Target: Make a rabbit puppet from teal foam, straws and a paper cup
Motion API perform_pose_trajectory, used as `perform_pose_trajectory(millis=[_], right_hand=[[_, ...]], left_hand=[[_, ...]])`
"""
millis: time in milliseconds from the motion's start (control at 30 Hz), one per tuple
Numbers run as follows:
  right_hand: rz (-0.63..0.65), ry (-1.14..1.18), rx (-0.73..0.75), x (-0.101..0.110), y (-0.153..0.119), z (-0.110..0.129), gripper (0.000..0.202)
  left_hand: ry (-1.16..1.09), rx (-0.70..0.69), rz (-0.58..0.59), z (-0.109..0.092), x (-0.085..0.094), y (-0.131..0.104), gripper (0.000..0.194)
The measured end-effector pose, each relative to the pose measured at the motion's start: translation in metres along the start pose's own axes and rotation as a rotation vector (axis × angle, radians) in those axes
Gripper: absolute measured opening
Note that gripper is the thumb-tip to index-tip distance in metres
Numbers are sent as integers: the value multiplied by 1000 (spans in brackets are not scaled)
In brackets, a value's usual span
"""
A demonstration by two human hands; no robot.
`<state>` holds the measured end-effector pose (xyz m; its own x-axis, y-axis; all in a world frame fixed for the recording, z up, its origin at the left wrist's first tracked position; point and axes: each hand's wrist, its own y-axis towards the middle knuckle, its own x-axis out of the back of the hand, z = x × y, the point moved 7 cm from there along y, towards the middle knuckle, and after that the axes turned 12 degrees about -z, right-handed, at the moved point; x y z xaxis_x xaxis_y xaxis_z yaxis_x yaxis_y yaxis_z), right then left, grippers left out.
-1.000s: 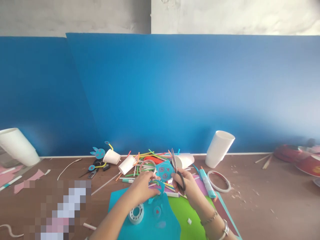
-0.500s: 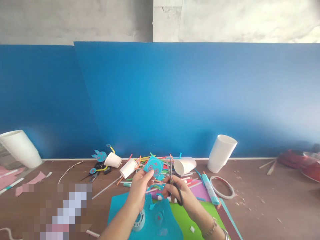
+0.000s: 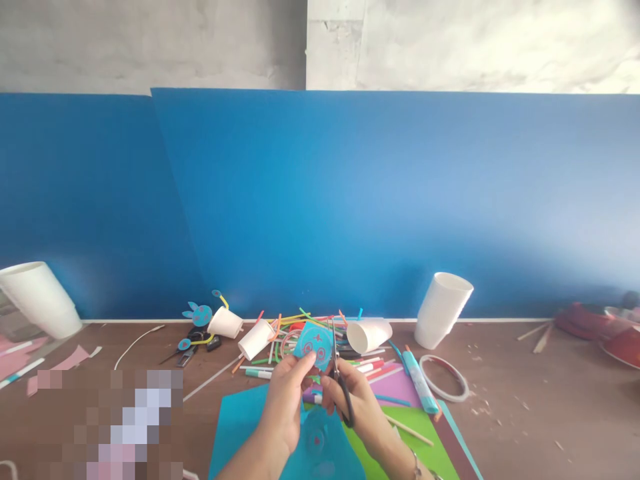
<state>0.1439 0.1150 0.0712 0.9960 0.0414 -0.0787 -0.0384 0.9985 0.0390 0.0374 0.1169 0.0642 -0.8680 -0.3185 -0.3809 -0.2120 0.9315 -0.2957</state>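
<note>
Head view, left hand [image 3: 286,393] pinching blue paper [image 3: 309,339], right hand [image 3: 357,395] gripping scissors [image 3: 335,360], illegibly printed teal tube [image 3: 419,383]

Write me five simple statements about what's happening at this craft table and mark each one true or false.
1. The left hand grips a small blue paper. True.
2. That paper is blank. False: red marks are drawn on it.
3. The right hand holds scissors. True.
4. The scissors have white handles. False: the handles are black.
5. Just right of the scissors, a white cup lies on its side. True.
</note>
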Motion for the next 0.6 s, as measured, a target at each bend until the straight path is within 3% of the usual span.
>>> perform_pose_trajectory(millis=[300,600], right_hand=[[-5,-33,69,-1,1,-3,36],[-48,-22,33,0,-1,0,41]], left_hand=[[-41,52,-42,3,0,-6,36],[-38,44,-52,0,0,-8,34]])
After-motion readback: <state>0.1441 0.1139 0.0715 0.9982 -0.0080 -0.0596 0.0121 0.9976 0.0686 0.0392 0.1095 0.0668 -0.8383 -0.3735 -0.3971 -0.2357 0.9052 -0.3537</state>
